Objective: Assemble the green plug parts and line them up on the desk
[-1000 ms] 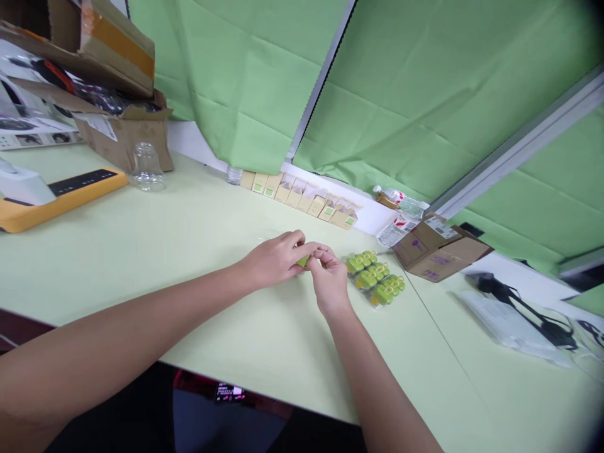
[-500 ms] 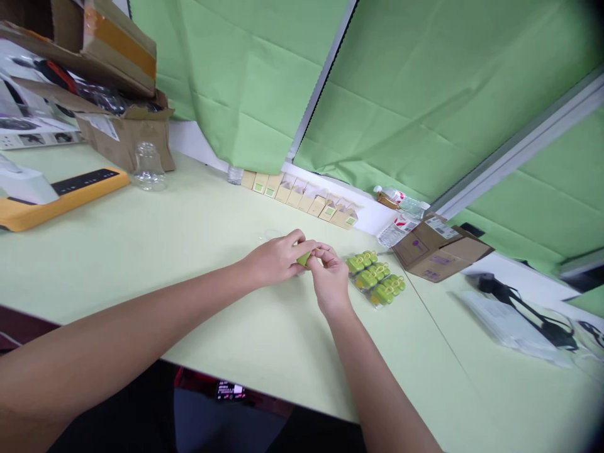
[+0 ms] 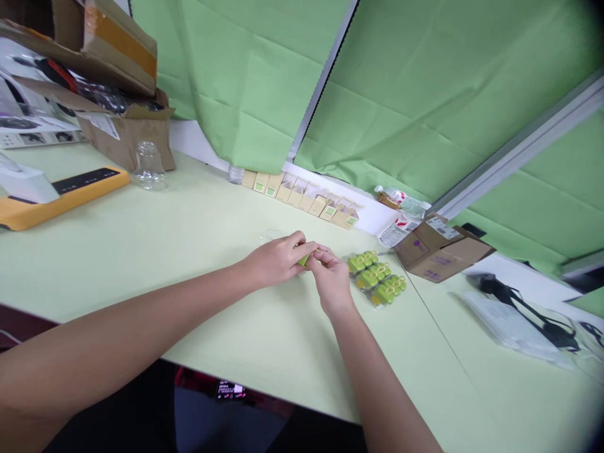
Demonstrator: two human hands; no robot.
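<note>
My left hand (image 3: 282, 257) is closed around a small green piece (image 3: 303, 260), mostly hidden by the fingers. The fingertips of my right hand (image 3: 331, 277) pinch at the same piece from the other side, so both hands meet over the table. What kind of thing it is cannot be made out, though its colour matches the several green pieces with pale rings (image 3: 376, 275) that lie in rows just right of my right hand. Behind my left hand lies a thin clear plastic piece (image 3: 271, 234) on the table.
Small cardboard boxes (image 3: 302, 196) line the table's back edge. At left are an orange power strip (image 3: 89, 185), a clear jar (image 3: 149, 167) and opened cartons (image 3: 127, 135). Plastic bottles (image 3: 399, 229), a carton (image 3: 438, 251) and a black cabled device (image 3: 528, 314) stand at right.
Almost nothing differs. My right hand has shifted very slightly at the green piece, and both hands keep their hold.
</note>
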